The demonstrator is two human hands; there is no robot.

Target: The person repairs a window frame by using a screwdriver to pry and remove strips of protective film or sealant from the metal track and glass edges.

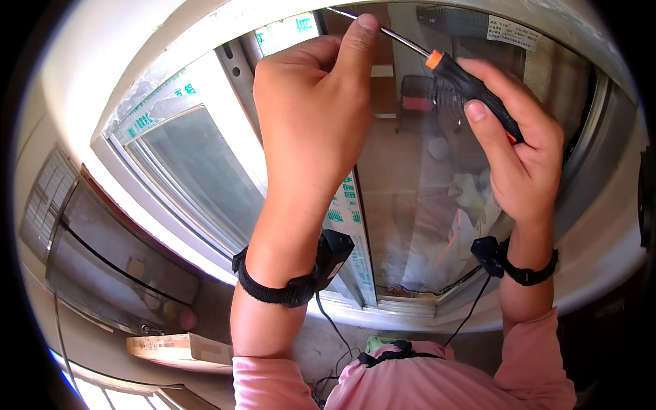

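Note:
My right hand (521, 154) grips a screwdriver (461, 78) with a black handle, orange collar and long metal shaft, tilted up to the left toward the top of the window frame. My left hand (311, 99) is closed at the upper middle, its thumb over the shaft; what its curled fingers hold is hidden. Behind both hands is a glass pane with dark mesh (430, 96) and a white label at its top right. The white window frame (233, 116), partly covered by green-printed film, runs behind my left hand, and the tip of the shaft meets the upper edge of the view.
Another glazed sash (188, 160) is at the left, beside a curved white wall edge (75, 82). At lower left are a cardboard box (174, 348) and a grey panel with a dark bar (113, 253). Black cables (335, 328) hang from devices strapped on both my wrists.

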